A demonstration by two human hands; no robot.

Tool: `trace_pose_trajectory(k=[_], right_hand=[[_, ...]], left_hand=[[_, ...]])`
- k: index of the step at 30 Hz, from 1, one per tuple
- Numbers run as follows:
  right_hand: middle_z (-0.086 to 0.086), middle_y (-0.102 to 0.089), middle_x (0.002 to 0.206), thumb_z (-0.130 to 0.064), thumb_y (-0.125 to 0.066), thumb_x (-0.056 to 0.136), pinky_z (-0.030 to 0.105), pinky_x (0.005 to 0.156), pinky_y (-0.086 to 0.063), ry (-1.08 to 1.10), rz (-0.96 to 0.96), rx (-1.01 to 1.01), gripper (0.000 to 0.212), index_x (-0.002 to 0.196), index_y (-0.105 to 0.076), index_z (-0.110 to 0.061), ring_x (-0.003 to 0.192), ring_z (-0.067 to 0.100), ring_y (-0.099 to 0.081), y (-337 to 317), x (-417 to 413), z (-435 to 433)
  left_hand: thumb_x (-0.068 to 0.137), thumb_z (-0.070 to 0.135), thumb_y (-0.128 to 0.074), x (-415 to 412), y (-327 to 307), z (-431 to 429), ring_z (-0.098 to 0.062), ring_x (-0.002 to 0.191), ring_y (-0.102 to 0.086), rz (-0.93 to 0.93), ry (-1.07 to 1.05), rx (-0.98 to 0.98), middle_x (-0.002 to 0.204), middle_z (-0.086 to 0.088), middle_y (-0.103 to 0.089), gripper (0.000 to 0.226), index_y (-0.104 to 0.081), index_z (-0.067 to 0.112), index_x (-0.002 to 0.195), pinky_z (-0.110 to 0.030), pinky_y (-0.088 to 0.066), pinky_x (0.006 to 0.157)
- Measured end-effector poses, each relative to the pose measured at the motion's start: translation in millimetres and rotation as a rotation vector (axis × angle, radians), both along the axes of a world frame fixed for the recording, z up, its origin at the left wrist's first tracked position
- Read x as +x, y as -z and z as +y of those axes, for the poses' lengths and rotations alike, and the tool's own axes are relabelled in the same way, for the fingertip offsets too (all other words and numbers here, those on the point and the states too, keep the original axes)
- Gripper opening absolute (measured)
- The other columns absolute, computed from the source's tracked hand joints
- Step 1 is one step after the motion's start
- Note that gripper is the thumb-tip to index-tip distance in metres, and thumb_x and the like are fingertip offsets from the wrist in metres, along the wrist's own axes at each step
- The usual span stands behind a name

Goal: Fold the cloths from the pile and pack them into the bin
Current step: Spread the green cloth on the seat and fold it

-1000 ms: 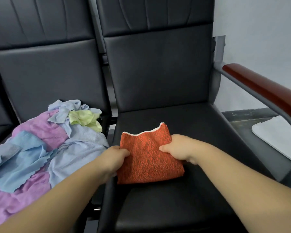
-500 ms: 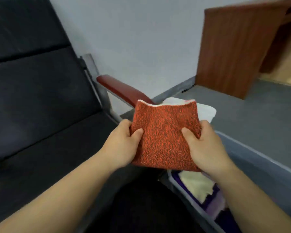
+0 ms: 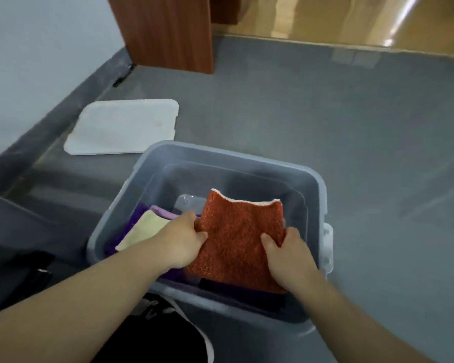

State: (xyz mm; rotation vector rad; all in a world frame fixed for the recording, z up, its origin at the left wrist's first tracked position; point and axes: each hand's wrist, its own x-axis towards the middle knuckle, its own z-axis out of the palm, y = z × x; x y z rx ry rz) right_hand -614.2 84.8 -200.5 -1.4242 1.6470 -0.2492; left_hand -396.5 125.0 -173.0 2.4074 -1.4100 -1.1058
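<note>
Grey floor (image 3: 325, 113) fills your head view, with a wooden cabinet (image 3: 168, 30) at the far wall. A white lid (image 3: 123, 127) lies flat beyond the bin's far left corner, out of the way of packing. The translucent bin (image 3: 323, 195) stands open just in front of you. Your left hand (image 3: 181, 242) and right hand (image 3: 286, 252) each pinch one side edge of the folded orange cloth (image 3: 236, 237), thumbs on top, likely to keep the fold flat. The cloth is inside the bin's walls, over its right half, beside a cream cloth (image 3: 144, 229) stacked on purple cloths (image 3: 131, 218). That free side seems to be your target. Whether it rests on the bottom, I cannot tell.
</note>
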Motion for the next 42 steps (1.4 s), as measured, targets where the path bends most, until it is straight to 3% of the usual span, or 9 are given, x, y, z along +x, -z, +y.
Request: trace_pose_trajectory(k=[3, 6, 10, 13, 21, 28, 34, 40, 42], right_hand=[[0.01, -0.063, 0.118, -0.047, -0.055, 0.103, 0.033, 0.079, -0.041, -0.143, 0.225, 0.179, 0.053, 0.131, -0.04, -0.005, 0.105, 0.029, -0.064, 17.3, -12.0, 7.6], [0.001, -0.061, 0.104, -0.05, -0.054, 0.102, 0.033, 0.078, -0.045, -0.338, 0.334, 0.21, 0.057, 0.137, -0.037, -0.008, 0.091, 0.021, -0.06, 18.6, -11.0, 10.2], [0.005, -0.065, 0.117, -0.049, -0.061, 0.097, 0.037, 0.086, -0.051, -0.438, 0.256, 0.042, 0.052, 0.131, -0.044, -0.015, 0.098, 0.024, -0.062, 3.4, 22.8, 0.1], [0.001, -0.06, 0.118, -0.045, -0.063, 0.096, 0.033, 0.08, -0.042, -0.558, 0.139, -0.063, 0.048, 0.134, -0.047, -0.021, 0.096, 0.019, -0.053, -16.5, 62.7, -3.4], [-0.008, -0.056, 0.138, -0.042, -0.062, 0.096, 0.034, 0.104, -0.045, -0.912, -0.178, -0.356, 0.04, 0.133, -0.055, -0.03, 0.12, 0.015, -0.057, -97.6, 208.1, 43.5], [-0.016, -0.055, 0.133, -0.045, -0.06, 0.098, 0.038, 0.095, -0.054, -1.364, -0.384, -0.533, 0.035, 0.131, -0.056, -0.036, 0.111, 0.008, -0.059, -200.0, 345.8, 187.1], [-0.016, -0.054, 0.127, -0.042, -0.059, 0.098, 0.037, 0.093, -0.054, -1.677, -0.472, -0.563, 0.03, 0.127, -0.057, -0.035, 0.107, 0.007, -0.058, -229.5, 411.7, 340.3], [-0.015, -0.056, 0.114, -0.036, -0.06, 0.094, 0.034, 0.082, -0.055, -1.904, -0.483, -0.481, 0.019, 0.113, -0.06, -0.033, 0.093, 0.009, -0.06, -211.3, 453.7, 491.1], [-0.014, -0.057, 0.115, -0.036, -0.061, 0.094, 0.033, 0.084, -0.053, -1.966, -0.473, -0.465, 0.022, 0.115, -0.061, -0.032, 0.097, 0.012, -0.059, -202.2, 463.6, 530.8]], left_hand=[[0.099, 0.027, -0.058, 3.5, 16.1, 6.3, -0.023, 0.101, -0.065, -0.046, 0.083, 0.061, 0.101, -0.002, -0.069, 0.011, -0.053, 0.018, 0.098, -0.032, -0.048, 0.089], [0.1, 0.032, -0.054, 13.1, 10.4, 11.8, -0.022, 0.103, -0.065, -0.11, 0.153, 0.148, 0.111, -0.002, -0.068, 0.021, -0.057, 0.016, 0.113, -0.036, -0.049, 0.096], [0.097, 0.038, -0.06, 28.3, -16.4, 16.7, -0.017, 0.096, -0.065, -0.138, 0.146, 0.186, 0.112, 0.001, -0.066, 0.034, -0.048, 0.023, 0.126, -0.037, -0.053, 0.092], [0.097, 0.042, -0.061, 45.2, -52.9, 29.3, -0.011, 0.094, -0.062, -0.186, 0.138, 0.123, 0.107, 0.01, -0.066, 0.033, -0.045, 0.03, 0.124, -0.03, -0.049, 0.086], [0.09, 0.037, -0.069, 131.8, -150.7, 178.4, -0.002, 0.084, -0.063, -0.345, -0.376, -0.32, 0.097, 0.016, -0.066, 0.025, -0.054, 0.037, 0.11, -0.027, -0.048, 0.075], [0.092, 0.038, -0.068, 173.1, -181.7, 365.5, 0.007, 0.083, -0.059, -0.481, -0.842, -0.462, 0.097, 0.017, -0.065, 0.024, -0.052, 0.041, 0.111, -0.02, -0.045, 0.065], [0.092, 0.035, -0.069, 182.9, -182.8, 509.6, 0.004, 0.08, -0.06, -0.552, -1.142, -0.478, 0.094, 0.017, -0.066, 0.024, -0.053, 0.038, 0.109, -0.021, -0.048, 0.067], [0.088, 0.044, -0.07, 172.9, -179.7, 668.3, 0.004, 0.09, -0.061, -0.518, -1.359, -0.31, 0.114, 0.022, -0.06, 0.039, -0.051, 0.045, 0.122, -0.029, -0.051, 0.086], [0.089, 0.041, -0.071, 174.9, -175.7, 709.6, 0.0, 0.091, -0.063, -0.53, -1.438, -0.276, 0.119, 0.018, -0.059, 0.04, -0.053, 0.041, 0.125, -0.03, -0.051, 0.084]])
